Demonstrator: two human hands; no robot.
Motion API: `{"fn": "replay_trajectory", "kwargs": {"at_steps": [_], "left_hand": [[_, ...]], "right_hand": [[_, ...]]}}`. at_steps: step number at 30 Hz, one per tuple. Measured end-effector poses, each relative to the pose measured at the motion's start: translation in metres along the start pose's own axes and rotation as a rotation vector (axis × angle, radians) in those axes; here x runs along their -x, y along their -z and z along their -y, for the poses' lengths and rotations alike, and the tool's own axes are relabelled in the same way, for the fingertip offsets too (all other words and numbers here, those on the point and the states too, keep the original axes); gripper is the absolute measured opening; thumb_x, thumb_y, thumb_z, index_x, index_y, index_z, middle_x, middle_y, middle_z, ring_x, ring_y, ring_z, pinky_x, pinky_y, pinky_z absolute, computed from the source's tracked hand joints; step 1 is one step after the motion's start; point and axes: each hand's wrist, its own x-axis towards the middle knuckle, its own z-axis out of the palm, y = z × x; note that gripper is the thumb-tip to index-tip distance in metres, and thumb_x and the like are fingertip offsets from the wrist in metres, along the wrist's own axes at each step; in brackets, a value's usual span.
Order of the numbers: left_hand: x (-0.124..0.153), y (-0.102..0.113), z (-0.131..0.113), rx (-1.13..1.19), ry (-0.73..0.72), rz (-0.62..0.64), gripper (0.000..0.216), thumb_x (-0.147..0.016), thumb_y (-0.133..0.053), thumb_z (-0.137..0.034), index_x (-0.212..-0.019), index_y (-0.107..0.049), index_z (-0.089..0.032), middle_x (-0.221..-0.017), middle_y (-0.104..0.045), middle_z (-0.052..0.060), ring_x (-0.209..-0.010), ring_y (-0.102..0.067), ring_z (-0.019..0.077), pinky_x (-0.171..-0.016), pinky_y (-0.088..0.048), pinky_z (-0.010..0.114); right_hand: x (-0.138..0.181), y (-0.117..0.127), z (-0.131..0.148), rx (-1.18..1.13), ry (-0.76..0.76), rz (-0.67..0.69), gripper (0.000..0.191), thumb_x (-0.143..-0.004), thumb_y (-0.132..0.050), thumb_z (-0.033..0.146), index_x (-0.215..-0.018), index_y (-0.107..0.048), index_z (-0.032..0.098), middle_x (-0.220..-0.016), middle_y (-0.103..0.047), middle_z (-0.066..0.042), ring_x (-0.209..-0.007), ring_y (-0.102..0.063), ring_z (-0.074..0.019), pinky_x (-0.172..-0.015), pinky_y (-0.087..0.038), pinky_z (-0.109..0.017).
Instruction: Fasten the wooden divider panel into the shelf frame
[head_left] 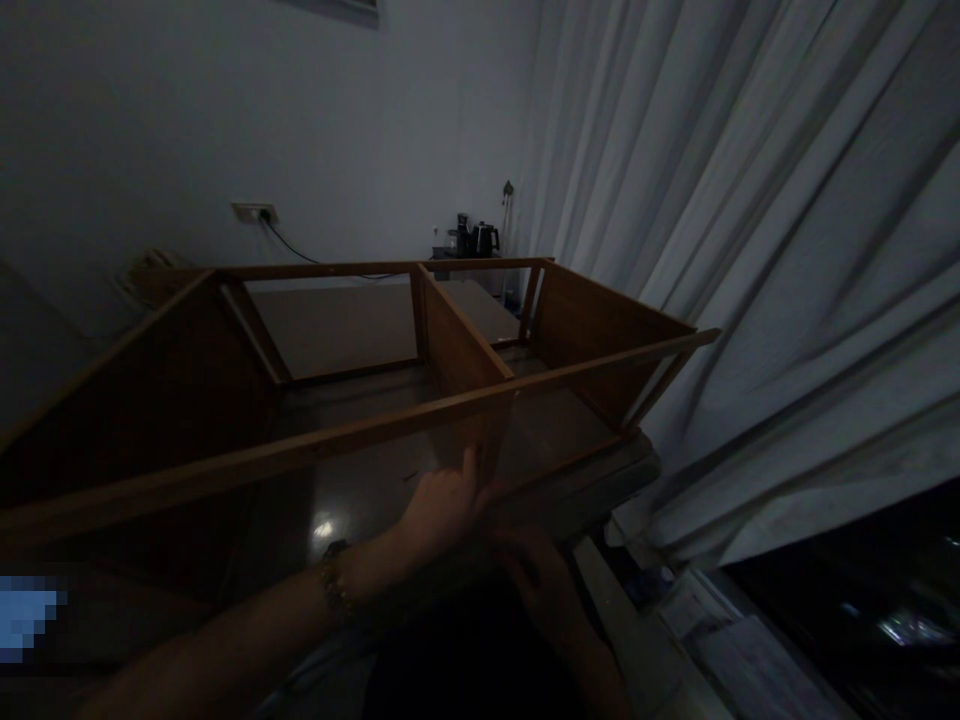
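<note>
A long wooden cabinet frame (375, 430) lies on its back on the floor in a dim room, with a middle divider panel (457, 350) splitting it into two bays. My left hand (442, 510) rests against the lower end of that divider under the near rail, thumb raised and fingers curled around the panel's edge. My right hand (544, 580) sits just below and to the right, low against the frame's near side; its fingers are dark and hard to make out. A bracelet (335, 590) is on my left wrist.
White curtains (750, 250) hang along the right, close to the frame's right end. A wall socket with a cable (255, 212) and a small stand with a kettle (484, 238) are at the far wall. Papers (735, 640) lie on the floor at lower right.
</note>
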Motion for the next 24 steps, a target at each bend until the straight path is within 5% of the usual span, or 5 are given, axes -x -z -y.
{"fn": "replay_trajectory", "kwargs": {"at_steps": [10, 24], "left_hand": [[-0.001, -0.002, 0.001, 0.005, -0.019, -0.032, 0.057, -0.085, -0.019, -0.050, -0.120, -0.027, -0.006, -0.076, -0.066, 0.013, -0.067, -0.064, 0.0234, -0.055, -0.044, 0.028], [-0.002, -0.005, 0.002, 0.017, -0.023, -0.012, 0.057, -0.085, -0.019, -0.049, -0.122, -0.024, -0.006, -0.078, -0.066, 0.013, -0.069, -0.064, 0.0224, -0.056, -0.044, 0.028]], "right_hand": [[0.005, -0.008, -0.002, 0.204, 0.179, -0.225, 0.019, -0.082, -0.052, 0.026, -0.099, -0.058, 0.026, -0.088, -0.060, -0.003, -0.083, -0.058, -0.0164, -0.072, -0.049, -0.031], [0.004, -0.019, -0.002, 0.266, 0.135, -0.153, 0.015, -0.086, -0.041, 0.025, -0.090, -0.055, 0.022, -0.076, -0.063, -0.003, -0.068, -0.058, -0.0164, -0.062, -0.047, -0.029]]}}
